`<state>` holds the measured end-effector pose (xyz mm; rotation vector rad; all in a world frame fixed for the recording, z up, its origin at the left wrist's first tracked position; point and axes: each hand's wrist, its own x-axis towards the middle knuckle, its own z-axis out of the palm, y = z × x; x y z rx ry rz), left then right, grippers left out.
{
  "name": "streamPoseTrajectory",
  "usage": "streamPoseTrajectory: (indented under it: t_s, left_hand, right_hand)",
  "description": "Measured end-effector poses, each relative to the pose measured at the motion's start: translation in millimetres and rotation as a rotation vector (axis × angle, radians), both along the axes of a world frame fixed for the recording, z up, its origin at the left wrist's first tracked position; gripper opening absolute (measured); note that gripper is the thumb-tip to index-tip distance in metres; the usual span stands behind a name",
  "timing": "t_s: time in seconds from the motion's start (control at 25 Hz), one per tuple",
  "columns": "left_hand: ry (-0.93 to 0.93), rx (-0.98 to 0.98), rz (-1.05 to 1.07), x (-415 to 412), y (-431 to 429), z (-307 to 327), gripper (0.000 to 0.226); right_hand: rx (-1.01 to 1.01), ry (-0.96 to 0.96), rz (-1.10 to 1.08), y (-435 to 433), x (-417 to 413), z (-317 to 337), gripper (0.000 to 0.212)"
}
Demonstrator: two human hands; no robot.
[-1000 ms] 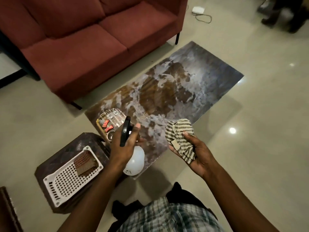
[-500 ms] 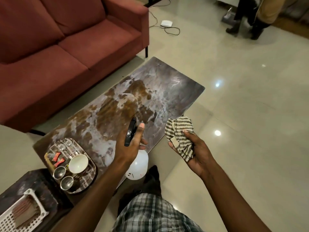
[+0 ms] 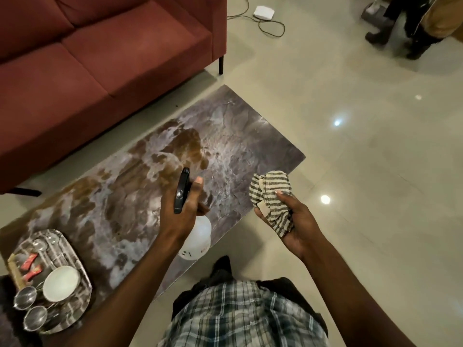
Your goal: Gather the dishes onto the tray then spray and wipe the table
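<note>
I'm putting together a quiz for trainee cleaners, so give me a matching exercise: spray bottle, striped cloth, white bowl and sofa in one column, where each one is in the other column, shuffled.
1 spray bottle
2 striped cloth
3 white bowl
4 sofa

A on the tray
B held in the right hand
C beyond the table
D held in the left hand

Pairs: 1-D, 2-B, 3-A, 4-C
</note>
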<state>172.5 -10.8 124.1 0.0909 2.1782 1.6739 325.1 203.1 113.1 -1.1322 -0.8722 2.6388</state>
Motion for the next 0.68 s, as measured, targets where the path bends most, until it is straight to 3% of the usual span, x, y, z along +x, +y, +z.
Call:
streamPoseTrajectory:
  t_s: [0.2, 0.36, 0.56, 0.68]
  left_hand:
    - [0.004, -0.054, 0.104, -39, 70, -4, 0.047]
    - [-0.036, -0.042, 0.243, -55, 120, -9, 0.014]
    - [-0.172, -0.036, 0.422, -76, 166, -32, 0.031]
    - [-0.231, 0.019, 0.383, -104, 197, -52, 0.021]
  right_hand:
    - [0.001, -0.024, 0.108, 94, -69, -12, 0.057]
    - [-0.05, -0.034, 0.226, 162, -121, -30, 0.059]
    - [-0.084, -0.09, 0.383, 230, -175, -57, 0.055]
    - [-0.089, -0.129, 0.401, 259, -206, -77, 0.051]
